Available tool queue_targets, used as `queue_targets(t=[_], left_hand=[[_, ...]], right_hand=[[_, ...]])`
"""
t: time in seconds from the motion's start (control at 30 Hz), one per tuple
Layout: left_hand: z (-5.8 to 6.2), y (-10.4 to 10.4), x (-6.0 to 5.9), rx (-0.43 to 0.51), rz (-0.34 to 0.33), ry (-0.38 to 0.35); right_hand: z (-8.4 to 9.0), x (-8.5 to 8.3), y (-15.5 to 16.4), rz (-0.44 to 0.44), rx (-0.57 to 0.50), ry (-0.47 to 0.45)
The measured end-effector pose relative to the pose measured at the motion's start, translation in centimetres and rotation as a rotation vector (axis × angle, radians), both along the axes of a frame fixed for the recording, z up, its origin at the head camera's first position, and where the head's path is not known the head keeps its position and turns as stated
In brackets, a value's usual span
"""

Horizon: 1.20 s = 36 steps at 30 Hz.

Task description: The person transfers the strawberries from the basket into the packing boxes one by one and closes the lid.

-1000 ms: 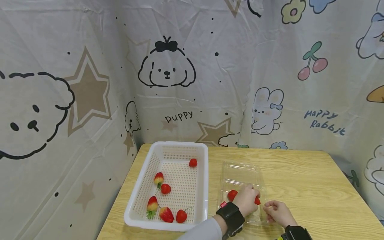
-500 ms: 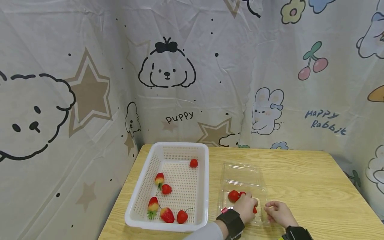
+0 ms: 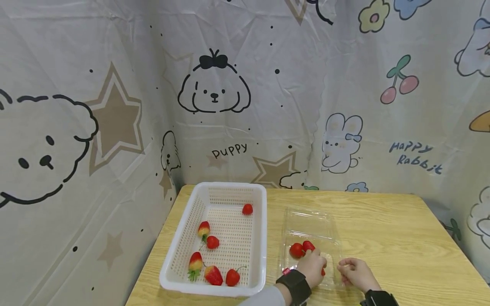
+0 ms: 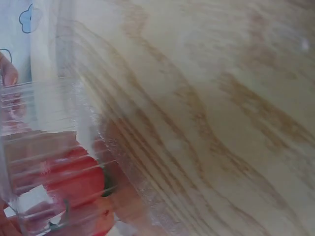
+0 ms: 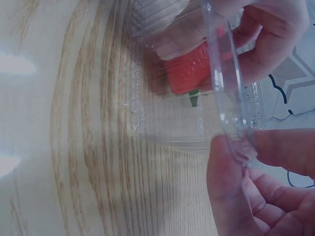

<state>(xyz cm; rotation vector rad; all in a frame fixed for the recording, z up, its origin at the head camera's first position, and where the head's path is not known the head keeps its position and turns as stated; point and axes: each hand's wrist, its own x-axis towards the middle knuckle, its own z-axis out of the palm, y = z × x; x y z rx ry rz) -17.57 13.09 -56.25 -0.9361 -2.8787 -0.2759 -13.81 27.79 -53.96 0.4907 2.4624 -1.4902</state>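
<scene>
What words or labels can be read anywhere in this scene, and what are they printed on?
"puppy": on the backdrop cloth, under the dog drawing.
"Happy Rabbit": on the same cloth, right of the rabbit drawing.
A small red tag by the clear plastic box, near the left hand: too small to read.
Nothing readable on the white basket or in the wrist views.

"puppy" on the backdrop cloth (image 3: 229, 149), "Happy Rabbit" on the same cloth, right side

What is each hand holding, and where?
Right hand pinches the clear container at its near rim; left hand holds a strawberry inside it.
</scene>
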Motion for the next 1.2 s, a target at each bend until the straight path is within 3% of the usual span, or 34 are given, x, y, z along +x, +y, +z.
queue_targets(t=[0.2, 0.23, 0.67, 0.8, 0.97, 1.2], left_hand=[[-0.5, 0.1, -0.2, -0.007, 0.011, 0.009], [0.6, -0.1, 0.1, -0.029, 0.019, -0.019], [0.7, -0.1, 0.3, -0.041, 0.035, -0.037], [1.4, -0.1, 0.3, -0.045, 0.036, -0.045], [4.1, -0.4, -0.3, -0.05, 0.015, -0.076], [10.8, -1.9, -2.2, -0.035, -0.005, -0.131]], right_hand=[[-0.2, -0.1, 0.1, -0.004, -0.004, 0.005], [-0.2, -0.1, 0.1, -0.004, -0.005, 0.007], [-0.1, -0.1, 0.0, -0.002, -0.002, -0.009], [0.0, 0.0, 0.0, 0.001, -0.006, 0.005], [0.1, 0.1, -0.1, 0.002, 0.003, 0.018], [0.1, 0.0, -0.2, 0.003, 0.013, 0.023]])
